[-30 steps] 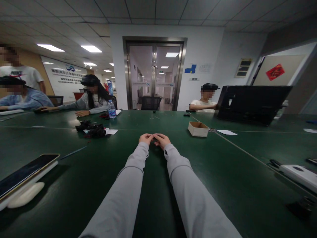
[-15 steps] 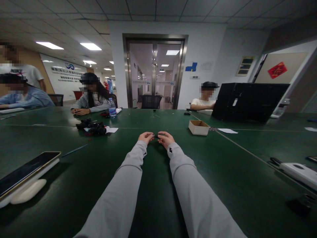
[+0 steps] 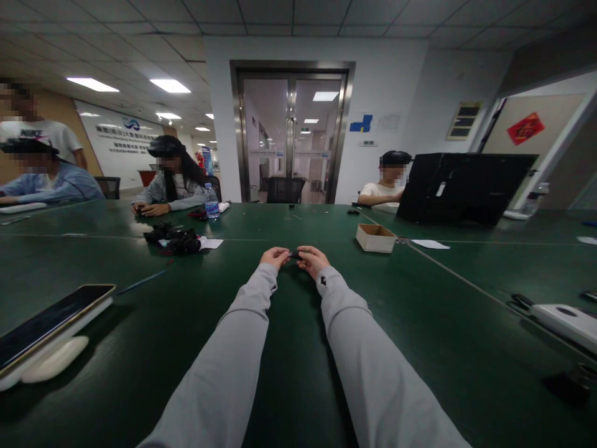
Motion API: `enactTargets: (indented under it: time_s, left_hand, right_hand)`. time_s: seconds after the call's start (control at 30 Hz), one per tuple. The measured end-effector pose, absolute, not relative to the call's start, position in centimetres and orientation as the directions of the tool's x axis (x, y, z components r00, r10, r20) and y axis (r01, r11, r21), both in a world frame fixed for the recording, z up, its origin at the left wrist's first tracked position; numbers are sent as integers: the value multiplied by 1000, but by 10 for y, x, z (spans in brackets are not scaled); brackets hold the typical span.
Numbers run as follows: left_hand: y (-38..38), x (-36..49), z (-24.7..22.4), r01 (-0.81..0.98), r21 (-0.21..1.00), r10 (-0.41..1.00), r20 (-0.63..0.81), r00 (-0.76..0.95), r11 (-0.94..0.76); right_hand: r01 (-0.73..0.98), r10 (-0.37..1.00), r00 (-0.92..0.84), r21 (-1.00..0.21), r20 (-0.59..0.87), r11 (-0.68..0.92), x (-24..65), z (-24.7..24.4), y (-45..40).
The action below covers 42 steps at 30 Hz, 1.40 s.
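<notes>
Two hands come close together at mid-view: the left hand and the right hand pinch a small dark object between them, each with its fingertips drawn narrow on one end. What the object is cannot be told at this size. Both grey sleeves reach forward over the green worktop, with bare surface between the forearms and to either side of them.

Beyond the hands, bare green runs to the far edge. An open box stands ahead and to the right, well apart from the right hand; a tangle of black gear lies ahead and to the left, beside a white paper, with a bottle upright behind. A thin blue strip lies near a phone, which rests on something white at the left. A white device sits toward the right side, and a black monitor stands near the far edge.

Three seated people and one standing person are across the worktop, and a double glass door closes off the room behind.
</notes>
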<state>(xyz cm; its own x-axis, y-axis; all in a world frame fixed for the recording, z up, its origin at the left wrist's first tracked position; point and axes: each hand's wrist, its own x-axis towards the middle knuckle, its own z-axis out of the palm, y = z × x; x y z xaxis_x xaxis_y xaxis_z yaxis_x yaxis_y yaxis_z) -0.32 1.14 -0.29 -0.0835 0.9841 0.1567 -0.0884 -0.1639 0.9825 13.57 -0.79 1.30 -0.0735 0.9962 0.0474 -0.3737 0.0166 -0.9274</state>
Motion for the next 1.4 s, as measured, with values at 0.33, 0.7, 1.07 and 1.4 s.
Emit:
enactTargets:
  time_s: [0.33,0.7,1.07,1.4]
  left_hand:
    - [13,-4,-5,-85,981,984,168,-64,-173]
    - [16,-2,-6,-66,981,981,174,-85,-180]
    - [7,-3,0,-69,985,985,153,-73,-158]
    - [5,1,5,13,993,988,118,-101,-117]
  right_hand:
    - [-355,995,-87,-935,41,7,136,12,-6]
    - [-345,993,-109,-938,43,3,137,11,-5]
    - [-343,994,-90,-939,53,19,137,9,-4]
    - [-355,990,-127,-935,69,20,138,10,-6]
